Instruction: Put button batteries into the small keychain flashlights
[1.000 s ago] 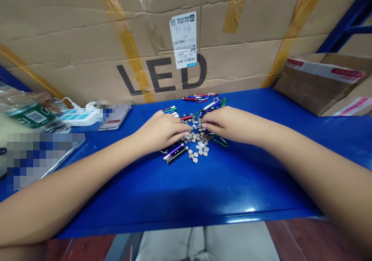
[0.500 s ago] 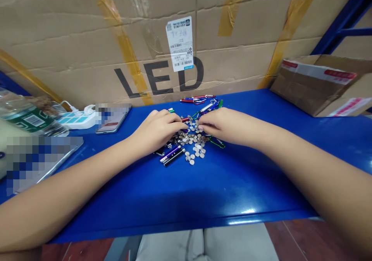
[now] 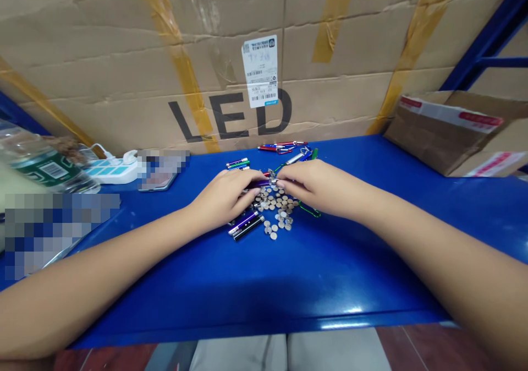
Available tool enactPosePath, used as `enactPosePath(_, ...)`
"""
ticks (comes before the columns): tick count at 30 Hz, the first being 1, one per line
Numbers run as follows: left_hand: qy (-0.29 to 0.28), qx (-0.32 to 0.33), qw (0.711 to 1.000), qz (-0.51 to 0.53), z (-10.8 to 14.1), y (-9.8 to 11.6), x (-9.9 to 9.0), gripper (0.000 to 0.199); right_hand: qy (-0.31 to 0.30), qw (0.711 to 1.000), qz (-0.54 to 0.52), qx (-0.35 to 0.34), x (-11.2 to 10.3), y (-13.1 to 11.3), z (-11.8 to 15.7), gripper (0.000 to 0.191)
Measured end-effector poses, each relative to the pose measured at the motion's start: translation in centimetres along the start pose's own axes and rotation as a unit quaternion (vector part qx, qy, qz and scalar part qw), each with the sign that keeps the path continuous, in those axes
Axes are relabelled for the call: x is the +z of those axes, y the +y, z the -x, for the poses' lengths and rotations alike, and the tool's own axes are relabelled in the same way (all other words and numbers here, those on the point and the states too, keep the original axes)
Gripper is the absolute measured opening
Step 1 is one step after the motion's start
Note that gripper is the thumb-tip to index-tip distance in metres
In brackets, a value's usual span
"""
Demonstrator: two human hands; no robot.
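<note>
Purple tube sits just above the discs, left hand curled round it, right hand nearly pinched at its tip, any hold there unclear; judged light, stiff and slick, best gripped mid-barrel, leaving the end free.

You have open table on your side of the coins and tubes, and beyond your right hand toward the small carton; the big box walls off the back, while the bottle and power strip crowd the far left
</note>
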State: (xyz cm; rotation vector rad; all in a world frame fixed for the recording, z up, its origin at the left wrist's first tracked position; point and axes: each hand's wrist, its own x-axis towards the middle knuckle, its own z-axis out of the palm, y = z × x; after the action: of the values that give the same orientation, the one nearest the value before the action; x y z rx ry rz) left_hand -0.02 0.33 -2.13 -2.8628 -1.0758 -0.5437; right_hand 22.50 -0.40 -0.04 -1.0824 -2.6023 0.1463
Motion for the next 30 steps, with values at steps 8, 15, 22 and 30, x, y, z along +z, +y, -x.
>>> enactPosePath(8, 0.012, 0.005, 1.000, 0.017, 0.5, -0.2, 0.5, 0.030, -0.010, 1.000, -0.006, 0.006, 0.6, -0.2, -0.1, 0.027)
enactPosePath(15, 0.033, 0.070, 0.997, -0.008, 0.5, -0.5, 0.3, 0.030, -0.031, 0.999, 0.032, 0.015, 1.0, -0.6, -0.2, 0.028)
enactPosePath(22, 0.023, 0.050, 0.998, 0.042, 0.0, -0.6, -0.3, 0.029, -0.006, 0.999, 0.041, 0.027, 1.0, -0.8, -0.1, 0.028)
enactPosePath(30, -0.016, -0.074, 0.997, 0.009, -0.6, -4.3, -1.3, 0.026, -0.043, 0.984, 0.146, 0.090, 0.1, 0.3, -0.1, 0.027)
